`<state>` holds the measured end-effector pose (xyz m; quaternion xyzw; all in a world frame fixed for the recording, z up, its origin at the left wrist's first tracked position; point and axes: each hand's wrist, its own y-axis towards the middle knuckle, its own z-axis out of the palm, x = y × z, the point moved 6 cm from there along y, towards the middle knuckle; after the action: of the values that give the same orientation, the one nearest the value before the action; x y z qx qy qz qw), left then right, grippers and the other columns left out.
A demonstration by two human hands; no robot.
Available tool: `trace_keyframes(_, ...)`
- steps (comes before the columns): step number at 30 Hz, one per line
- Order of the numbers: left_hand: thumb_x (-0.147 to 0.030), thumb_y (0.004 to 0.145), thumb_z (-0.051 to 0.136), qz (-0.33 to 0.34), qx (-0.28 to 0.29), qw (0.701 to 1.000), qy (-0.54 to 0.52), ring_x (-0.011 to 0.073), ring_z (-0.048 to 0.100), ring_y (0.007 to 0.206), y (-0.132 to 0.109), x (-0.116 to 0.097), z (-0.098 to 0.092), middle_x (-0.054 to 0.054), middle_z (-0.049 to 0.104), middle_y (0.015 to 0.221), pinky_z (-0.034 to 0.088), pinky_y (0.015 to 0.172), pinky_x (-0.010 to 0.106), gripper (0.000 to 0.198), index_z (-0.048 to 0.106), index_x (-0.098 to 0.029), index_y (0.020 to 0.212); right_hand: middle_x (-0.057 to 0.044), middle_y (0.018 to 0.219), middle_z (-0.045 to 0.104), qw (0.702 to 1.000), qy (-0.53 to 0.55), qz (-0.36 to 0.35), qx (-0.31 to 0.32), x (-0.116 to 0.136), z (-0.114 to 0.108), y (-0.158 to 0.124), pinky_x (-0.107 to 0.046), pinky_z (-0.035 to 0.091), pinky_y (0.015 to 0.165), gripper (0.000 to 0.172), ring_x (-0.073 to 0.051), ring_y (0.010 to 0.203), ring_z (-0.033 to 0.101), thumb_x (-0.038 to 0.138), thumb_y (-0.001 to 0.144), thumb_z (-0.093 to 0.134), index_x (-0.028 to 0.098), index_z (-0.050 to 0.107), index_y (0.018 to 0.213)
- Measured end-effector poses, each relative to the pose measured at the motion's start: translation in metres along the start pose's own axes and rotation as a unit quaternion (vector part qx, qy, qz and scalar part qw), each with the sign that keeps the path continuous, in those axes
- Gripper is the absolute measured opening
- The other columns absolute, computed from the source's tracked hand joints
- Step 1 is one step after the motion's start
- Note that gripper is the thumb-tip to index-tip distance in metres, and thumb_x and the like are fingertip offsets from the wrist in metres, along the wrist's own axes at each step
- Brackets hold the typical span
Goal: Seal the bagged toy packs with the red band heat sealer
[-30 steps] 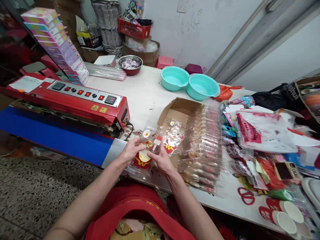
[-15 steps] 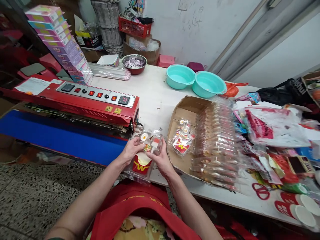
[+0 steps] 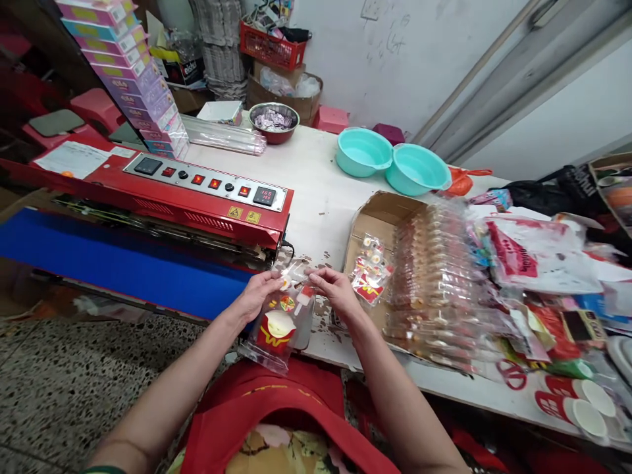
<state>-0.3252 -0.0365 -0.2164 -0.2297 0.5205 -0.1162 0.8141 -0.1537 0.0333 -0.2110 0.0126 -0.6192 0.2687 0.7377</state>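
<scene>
A clear plastic bag of small toys [image 3: 279, 322], with a red fry box marked with a yellow M inside, hangs at the table's front edge. My left hand [image 3: 258, 294] pinches its top left corner. My right hand [image 3: 336, 290] pinches the top right corner, so the bag's mouth is stretched between both hands. The bag's top lies close to the right end of the red sealing machine [image 3: 197, 197] and its blue belt [image 3: 118, 263]. Another filled bag [image 3: 370, 273] lies in the open cardboard box [image 3: 380, 214] just right of my right hand.
A row of filled clear bags [image 3: 434, 283] stands in the box. Two teal basins [image 3: 390, 161] and a metal bowl [image 3: 273, 122] sit at the back. Stacked pink boxes [image 3: 133, 85] rise at the left. Packaging, paper cups [image 3: 575, 408] and red scissors [image 3: 511, 374] crowd the right side.
Both hands slid from the bag's middle up to its top corners and spread apart. The bag now hangs lower. The view shifted left, so the machine and box sit further right.
</scene>
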Motion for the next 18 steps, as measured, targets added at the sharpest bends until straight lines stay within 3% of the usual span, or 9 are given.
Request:
trace_keyframes(7, -0.034, 0.056, 0.087, 0.028, -0.079, 0.996, 0.009, 0.0139, 0.065, 0.061, 0.004, 0.009, -0.01, 0.006, 0.071, 0.074, 0.05, 0.058, 0.022, 0.048, 0.06, -0.011, 0.089, -0.009, 0.104, 0.072, 0.999, -0.01, 0.014, 0.034, -0.001, 0.001, 0.013, -0.037, 0.056, 0.077, 0.031, -0.024, 0.088, 0.069, 0.046, 0.061, 0.082, 0.018, 0.072, 0.068)
trace_keyframes(13, -0.042, 0.069, 0.078, 0.016, -0.023, 0.999, -0.015, 0.0196, 0.069, 0.078, 0.001, -0.009, -0.005, 0.009, 0.072, 0.096, 0.053, 0.066, 0.028, 0.049, 0.065, -0.015, 0.107, -0.008, 0.099, 0.074, 0.996, -0.032, 0.018, 0.084, 0.012, 0.009, 0.017, -0.034, 0.055, 0.074, 0.028, -0.021, 0.08, 0.069, 0.043, 0.06, 0.083, 0.018, 0.072, 0.063)
trace_keyframes(18, -0.033, 0.054, 0.085, 0.02, -0.086, 0.996, -0.019, 0.0158, 0.064, 0.06, 0.011, -0.022, -0.01, 0.007, 0.071, 0.074, 0.05, 0.057, 0.025, 0.036, 0.07, -0.011, 0.078, -0.005, 0.075, 0.074, 0.995, -0.087, -0.014, 0.051, 0.011, 0.017, 0.019, -0.032, 0.054, 0.066, 0.024, -0.02, 0.069, 0.066, 0.04, 0.056, 0.085, 0.02, 0.075, 0.065)
